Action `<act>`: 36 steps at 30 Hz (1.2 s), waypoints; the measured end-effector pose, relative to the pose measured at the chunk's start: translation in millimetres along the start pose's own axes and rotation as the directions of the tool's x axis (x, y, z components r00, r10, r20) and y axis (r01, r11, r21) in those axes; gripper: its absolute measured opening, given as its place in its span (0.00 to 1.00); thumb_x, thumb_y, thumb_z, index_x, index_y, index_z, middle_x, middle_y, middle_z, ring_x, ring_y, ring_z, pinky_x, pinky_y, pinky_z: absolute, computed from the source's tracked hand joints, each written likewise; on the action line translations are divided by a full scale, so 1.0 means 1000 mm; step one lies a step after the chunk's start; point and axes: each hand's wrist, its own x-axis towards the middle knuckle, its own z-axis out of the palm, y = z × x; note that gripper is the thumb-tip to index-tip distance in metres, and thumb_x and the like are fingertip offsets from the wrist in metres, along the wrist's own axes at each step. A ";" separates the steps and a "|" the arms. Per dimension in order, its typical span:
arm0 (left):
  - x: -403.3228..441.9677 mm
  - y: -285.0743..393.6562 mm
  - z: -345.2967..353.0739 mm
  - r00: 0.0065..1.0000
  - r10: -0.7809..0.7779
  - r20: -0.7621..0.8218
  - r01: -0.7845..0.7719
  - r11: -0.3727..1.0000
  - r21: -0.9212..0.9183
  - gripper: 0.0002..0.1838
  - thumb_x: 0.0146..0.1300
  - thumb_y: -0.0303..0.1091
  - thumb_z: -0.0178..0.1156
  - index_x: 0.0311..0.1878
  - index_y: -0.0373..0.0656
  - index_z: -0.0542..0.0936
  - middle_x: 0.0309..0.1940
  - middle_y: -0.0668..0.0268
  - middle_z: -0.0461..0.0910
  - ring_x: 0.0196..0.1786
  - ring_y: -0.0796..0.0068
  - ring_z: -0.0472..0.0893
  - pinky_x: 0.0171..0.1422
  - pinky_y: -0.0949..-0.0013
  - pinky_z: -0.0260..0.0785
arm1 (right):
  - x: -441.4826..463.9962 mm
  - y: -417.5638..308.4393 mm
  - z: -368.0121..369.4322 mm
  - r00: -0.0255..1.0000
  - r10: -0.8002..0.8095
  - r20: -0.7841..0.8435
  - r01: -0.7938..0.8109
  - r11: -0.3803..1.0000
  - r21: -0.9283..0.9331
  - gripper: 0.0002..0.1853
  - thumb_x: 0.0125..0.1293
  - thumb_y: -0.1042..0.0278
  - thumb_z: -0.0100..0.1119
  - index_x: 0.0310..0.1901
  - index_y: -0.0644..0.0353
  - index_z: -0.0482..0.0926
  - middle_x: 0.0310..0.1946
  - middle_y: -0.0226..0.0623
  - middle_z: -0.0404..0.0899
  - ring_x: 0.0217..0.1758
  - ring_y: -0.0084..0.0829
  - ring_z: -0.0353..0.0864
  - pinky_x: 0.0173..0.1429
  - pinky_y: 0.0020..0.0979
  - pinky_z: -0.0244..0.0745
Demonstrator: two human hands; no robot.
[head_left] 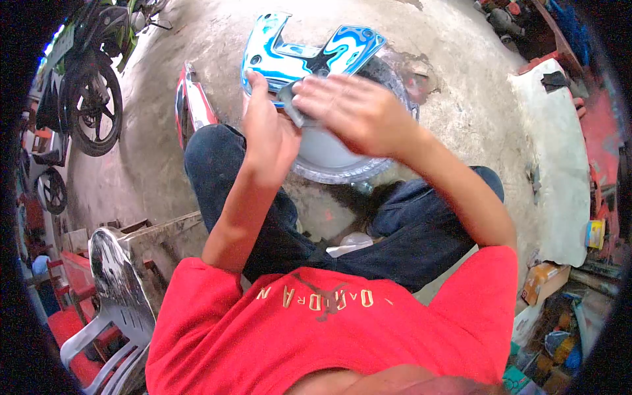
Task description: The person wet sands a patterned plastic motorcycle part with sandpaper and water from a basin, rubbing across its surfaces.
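A glossy blue and white patterned panel point(280, 62), shaped with two raised arms, is held over a round basin point(349, 172) of greyish liquid. My left hand point(266, 125) grips the panel's lower left edge, thumb on top. In my right hand point(355, 112), slightly blurred, a dark grey pad point(291, 105) is pressed under the fingers at the panel's lower edge. The fingers lie close together over the pad, and the panel's lower middle is partly hidden behind them.
A red and white panel point(197, 102) lies on the concrete floor at left. Motorcycle wheels point(95, 108) stand farther left, with a white plastic chair point(118, 309) at lower left. At right are a pale sheet point(556, 164), an orange box point(543, 282) and a yellow tin point(596, 234).
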 end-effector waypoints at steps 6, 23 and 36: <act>-0.008 0.001 0.012 0.997 0.040 -0.059 -0.038 0.999 0.032 0.22 0.82 0.46 0.40 0.70 0.46 0.64 0.64 0.58 0.74 0.64 0.63 0.77 0.68 0.54 0.72 | -0.010 0.048 -0.015 0.881 0.473 0.015 -0.463 0.867 -0.187 0.21 0.67 0.74 0.57 0.62 0.59 0.77 0.59 0.47 0.81 0.62 0.46 0.80 0.65 0.42 0.76; -0.009 0.000 0.007 0.997 0.069 0.023 -0.070 0.996 0.062 0.23 0.81 0.48 0.45 0.70 0.45 0.65 0.63 0.62 0.75 0.63 0.67 0.77 0.67 0.57 0.72 | -0.009 0.046 -0.004 0.944 0.330 -0.022 -0.330 0.941 -0.068 0.18 0.67 0.72 0.56 0.58 0.60 0.79 0.54 0.46 0.84 0.56 0.45 0.85 0.61 0.40 0.79; -0.037 -0.003 0.015 0.989 0.151 -0.007 -0.146 0.968 0.202 0.22 0.80 0.49 0.48 0.66 0.45 0.69 0.58 0.63 0.79 0.58 0.70 0.80 0.64 0.60 0.74 | 0.012 -0.010 0.024 0.962 0.266 -0.064 -0.266 0.964 0.008 0.21 0.66 0.70 0.61 0.60 0.62 0.78 0.57 0.49 0.82 0.60 0.47 0.82 0.65 0.44 0.76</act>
